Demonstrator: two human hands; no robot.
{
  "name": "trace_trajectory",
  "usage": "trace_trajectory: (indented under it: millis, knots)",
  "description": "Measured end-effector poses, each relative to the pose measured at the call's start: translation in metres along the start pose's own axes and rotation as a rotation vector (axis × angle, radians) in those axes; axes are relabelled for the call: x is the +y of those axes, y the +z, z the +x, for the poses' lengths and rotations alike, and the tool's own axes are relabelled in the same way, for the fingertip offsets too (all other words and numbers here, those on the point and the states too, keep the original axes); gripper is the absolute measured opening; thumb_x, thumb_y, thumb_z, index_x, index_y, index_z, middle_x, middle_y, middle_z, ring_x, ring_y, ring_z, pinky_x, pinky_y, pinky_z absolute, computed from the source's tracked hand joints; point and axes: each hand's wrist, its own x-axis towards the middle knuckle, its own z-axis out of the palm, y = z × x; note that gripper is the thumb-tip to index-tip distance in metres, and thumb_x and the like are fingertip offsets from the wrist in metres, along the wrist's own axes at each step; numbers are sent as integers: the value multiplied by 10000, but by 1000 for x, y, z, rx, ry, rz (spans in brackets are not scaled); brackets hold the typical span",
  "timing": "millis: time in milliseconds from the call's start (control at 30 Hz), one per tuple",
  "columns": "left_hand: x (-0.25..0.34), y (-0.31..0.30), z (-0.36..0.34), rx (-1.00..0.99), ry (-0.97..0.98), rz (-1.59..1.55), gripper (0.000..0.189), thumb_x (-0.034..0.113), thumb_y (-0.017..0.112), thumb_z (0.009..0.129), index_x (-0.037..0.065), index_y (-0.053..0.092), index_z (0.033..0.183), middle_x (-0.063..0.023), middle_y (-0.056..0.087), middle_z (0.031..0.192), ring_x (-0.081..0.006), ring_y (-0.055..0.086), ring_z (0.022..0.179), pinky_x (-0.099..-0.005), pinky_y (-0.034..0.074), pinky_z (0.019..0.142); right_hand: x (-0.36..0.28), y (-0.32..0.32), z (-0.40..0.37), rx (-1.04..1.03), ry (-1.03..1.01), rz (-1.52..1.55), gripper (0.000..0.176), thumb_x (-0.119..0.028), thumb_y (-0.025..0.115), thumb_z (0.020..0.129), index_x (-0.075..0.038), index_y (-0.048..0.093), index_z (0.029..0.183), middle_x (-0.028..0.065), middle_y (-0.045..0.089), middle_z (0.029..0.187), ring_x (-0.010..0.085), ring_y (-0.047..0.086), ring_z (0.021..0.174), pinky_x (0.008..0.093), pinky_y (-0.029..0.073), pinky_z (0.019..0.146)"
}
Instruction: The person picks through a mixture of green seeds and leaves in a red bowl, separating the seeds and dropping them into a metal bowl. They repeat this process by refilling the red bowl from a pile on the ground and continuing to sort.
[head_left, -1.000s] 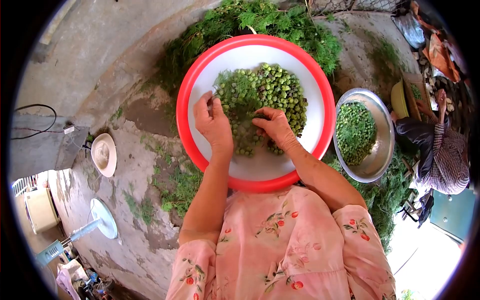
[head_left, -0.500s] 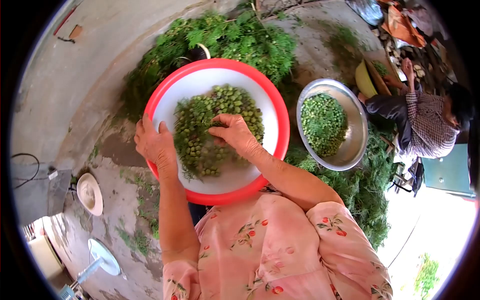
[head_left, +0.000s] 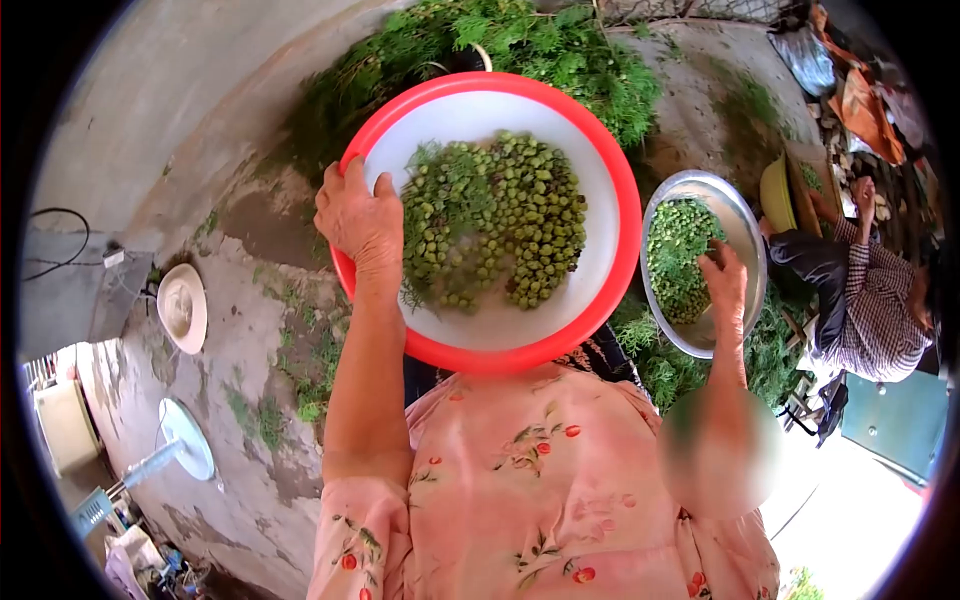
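My left hand [head_left: 362,218] grips the left rim of a large white basin [head_left: 480,110] with a red rim, thumb on the inside and fingers over the edge. Inside the basin lie many small round green cones [head_left: 545,215], with feathery green sprigs [head_left: 440,180] among them on the left. My right hand [head_left: 727,285] is over a metal basin [head_left: 738,235] to the right, its fingers apart and bent down at the green pile [head_left: 680,255] of cones and sprigs in it. Nothing shows between those fingers.
Cut green branches [head_left: 560,60] lie behind the basin and under the metal one. At right a person in a checked shirt [head_left: 880,310] sits beside a yellow container [head_left: 777,195]. A straw hat [head_left: 182,308] and a fan [head_left: 187,440] stand to the left.
My right hand has left the red-rimmed basin and moved right to the metal basin. My left hand stays on the rim. The whole view has shifted.
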Motion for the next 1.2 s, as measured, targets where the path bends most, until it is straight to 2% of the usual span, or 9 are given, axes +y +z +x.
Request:
trace_trajectory:
  millis: [200,233,267,333,400,533,733,1033,1200]
  knots:
    - [0,-1,-2,12,-3,-40,372,241,677,732,127,604,1079,-146,522,1212,-333,490,1091,-453,385,859,-136,46,-35,-214,-183,238,178,-50,603,809,1,633,976,48,634,766,90,544,645,235,460,615]
    - [0,-1,-1,-5,-16,-40,371,240,674,735,122,608,1080,-148,518,1216,-333,488,1095,-453,384,861,-134,68,-33,-255,-363,255,164,-41,618,801,-2,632,959,57,637,750,102,550,601,248,468,580]
    - [-1,-1,-1,-6,-18,-38,370,240,672,736,121,608,1080,-148,518,1217,-333,488,1095,-453,383,862,-141,82,-35,-412,-363,203,155,-23,603,813,0,630,964,32,643,810,88,588,730,236,471,638]
    - [-2,-1,-2,-8,-25,-35,368,240,668,739,119,609,1081,-147,516,1218,-332,488,1094,-453,383,864,-149,123,-41,-431,-730,188,141,-23,628,784,6,623,922,69,637,818,144,600,742,261,479,657]
    - [-2,-1,-3,0,-21,-48,365,240,667,737,117,612,1076,-147,515,1217,-331,486,1097,-452,381,868,-161,154,-49,-537,-853,69,154,-13,634,739,-20,633,893,113,624,823,245,612,740,313,487,669]
    - [-2,-2,-4,24,-9,-53,362,237,670,724,115,621,1061,-145,517,1211,-327,483,1099,-450,381,871,-167,202,-70,-736,-968,60,190,-13,632,714,-30,629,904,120,546,797,300,578,713,370,469,631]
    - [-4,3,-4,32,-8,-55,350,254,665,717,117,633,1037,-152,512,1212,-331,480,1097,-456,377,874,-166,230,-83,-762,-1030,-305,219,-29,623,704,-68,603,918,114,514,867,316,590,762,393,486,634]
    - [-3,0,-6,30,-4,-77,332,248,669,713,105,641,1011,-157,506,1211,-333,470,1098,-452,374,872,-165,222,-91,-718,-963,-416,182,-71,632,687,-99,609,866,105,529,876,320,585,815,388,490,668]
    - [-2,-3,-7,48,14,-84,327,242,672,712,95,644,1002,-153,508,1191,-331,472,1077,-450,370,874,-159,221,-89,-789,-931,-144,227,-61,643,688,-112,614,907,108,517,902,301,590,821,394,493,670]
